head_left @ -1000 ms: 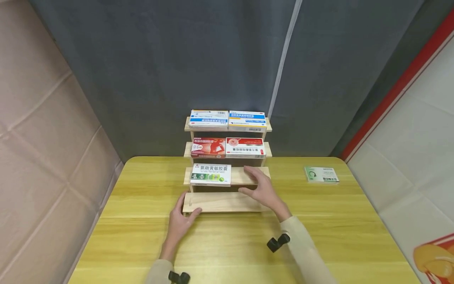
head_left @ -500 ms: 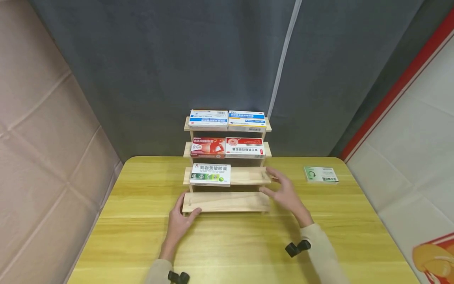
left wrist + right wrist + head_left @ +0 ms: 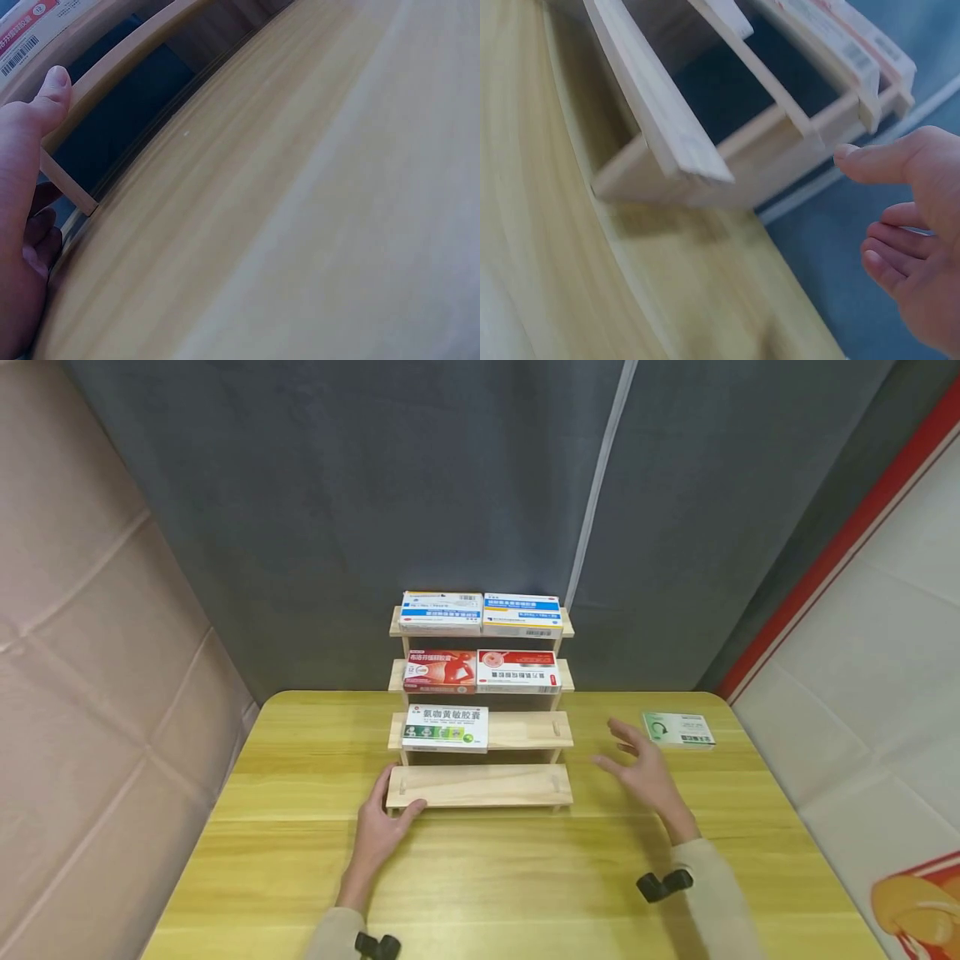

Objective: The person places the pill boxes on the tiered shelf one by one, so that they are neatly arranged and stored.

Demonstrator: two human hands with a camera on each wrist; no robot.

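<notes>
A stepped wooden display rack (image 3: 480, 786) stands on the table. My left hand (image 3: 377, 828) grips the left end of its lowest board. In the left wrist view the thumb (image 3: 54, 91) lies over that board and the other fingers curl beside the leg. My right hand (image 3: 647, 777) is in the air between the rack and a green-and-white medicine box (image 3: 679, 729), holding nothing, its fingers loosely bent. A white-and-green medicine box (image 3: 446, 727) lies on the left of the second board from the bottom.
A red box (image 3: 440, 672) and a red-and-white box (image 3: 518, 672) share the board above. Two blue-and-white boxes (image 3: 441, 612) sit on the top board. Behind the table (image 3: 480, 885) hangs a grey curtain (image 3: 375, 485); pale panels flank both sides.
My right hand has moved right, from over the rack's second board to beyond its right end, nearer the green-and-white box. My left hand stays on the rack.
</notes>
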